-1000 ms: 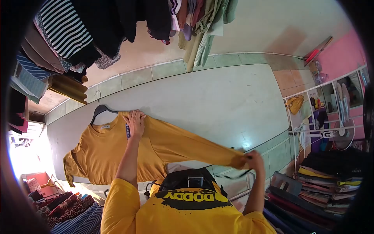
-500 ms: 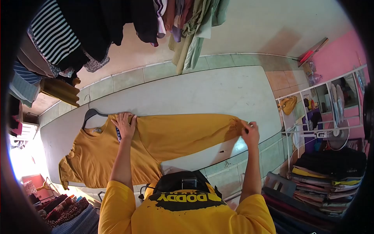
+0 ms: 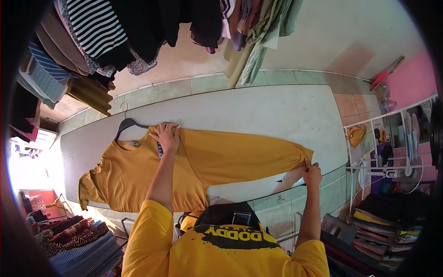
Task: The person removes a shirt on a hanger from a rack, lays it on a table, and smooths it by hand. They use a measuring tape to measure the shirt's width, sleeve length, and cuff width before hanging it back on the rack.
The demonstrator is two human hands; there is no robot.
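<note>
A mustard-yellow long-sleeved top (image 3: 134, 175) lies spread on a white table, a dark hanger (image 3: 130, 123) in its neckline. My left hand (image 3: 167, 137) rests flat on its shoulder near the sleeve seam, fingers stretched out. A blue printed tag (image 3: 160, 150) shows partly beside that wrist. The sleeve (image 3: 240, 154) stretches out to the right across the table. At its gathered cuff (image 3: 305, 154), my right hand (image 3: 312, 174) pinches the lower corner between thumb and fingers. The other sleeve (image 3: 90, 184) lies bunched at the left.
The white table (image 3: 277, 108) has rounded corners. Clothes hang (image 3: 97, 32) overhead along the upper left. Folded garments are stacked (image 3: 383, 221) at the lower right, by a white rack (image 3: 369, 166) and a fan (image 3: 410, 174). More clothes (image 3: 80, 244) lie at the lower left.
My right hand has shifted from the cuff's end down to its lower corner, and the cuff now lies more spread out. The left hand stays on the shoulder. The whole view has shifted.
</note>
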